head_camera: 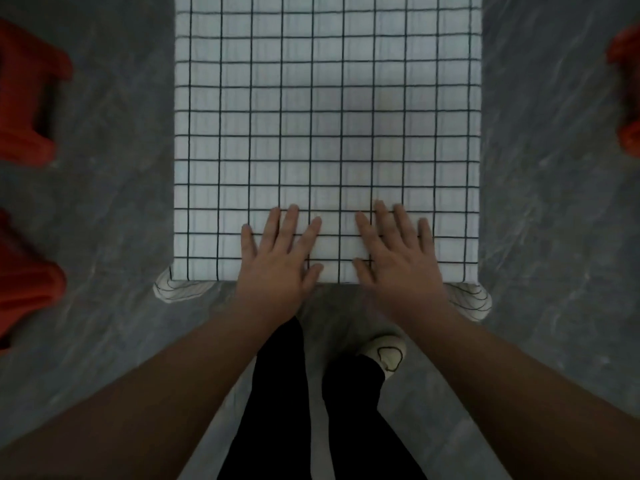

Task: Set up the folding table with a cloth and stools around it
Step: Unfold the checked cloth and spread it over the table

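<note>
Step in hand: smoothing the cloth (325, 133) flat on the worktop.
Hands: left hand (280, 252) and right hand (394, 252) lie palm down at 6 o'clock, fingers (294, 220) straight and spread, gripping nothing.
How to do it well: slide both palms outward, toward 9 and 3 o'clock, with light pressure so the grid lines stay straight.
Cloth direction: long axis runs from 6 to 12 o'clock; corners hang at the near edge.
Stools: red stools (27, 98) at 9 and 3 o'clock, probably not yet placed; they are blurred.

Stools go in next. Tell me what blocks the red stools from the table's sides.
Nothing visible does. Bare grey floor separates the red plastic stools at left and right from the white grid-checked cloth on the table.
</note>
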The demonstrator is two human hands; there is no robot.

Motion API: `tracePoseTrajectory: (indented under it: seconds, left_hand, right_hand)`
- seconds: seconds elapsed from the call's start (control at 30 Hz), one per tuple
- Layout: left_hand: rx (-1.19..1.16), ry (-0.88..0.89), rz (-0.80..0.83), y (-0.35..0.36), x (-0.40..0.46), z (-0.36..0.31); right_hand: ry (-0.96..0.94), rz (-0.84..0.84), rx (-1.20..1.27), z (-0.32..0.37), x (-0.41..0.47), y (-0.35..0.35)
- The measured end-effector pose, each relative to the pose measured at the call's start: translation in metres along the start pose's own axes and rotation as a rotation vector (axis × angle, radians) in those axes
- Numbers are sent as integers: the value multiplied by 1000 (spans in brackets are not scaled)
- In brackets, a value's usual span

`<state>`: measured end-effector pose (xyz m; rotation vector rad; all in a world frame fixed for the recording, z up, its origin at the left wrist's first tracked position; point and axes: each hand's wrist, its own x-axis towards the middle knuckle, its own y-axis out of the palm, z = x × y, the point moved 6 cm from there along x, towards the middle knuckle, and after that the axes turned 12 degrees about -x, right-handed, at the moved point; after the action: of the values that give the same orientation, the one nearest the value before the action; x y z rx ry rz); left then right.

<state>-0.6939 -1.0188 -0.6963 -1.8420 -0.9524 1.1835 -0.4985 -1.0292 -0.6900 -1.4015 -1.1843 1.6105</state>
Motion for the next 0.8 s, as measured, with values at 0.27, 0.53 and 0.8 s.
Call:
tracePoseTrajectory:
  seconds: [0.27, 0.53, 0.8]
  left_hand:
    - [30, -7, 6, -11, -14, 39]
    - [-71, -9, -98, -49, 13, 32]
    - [35, 28, -16, -65, 60, 73]
  right_hand:
    - [114, 31, -69, -43, -17, -1]
    - [50, -57, -26, 19, 24, -39]
    - [-58, -21, -90, 41, 93, -44]
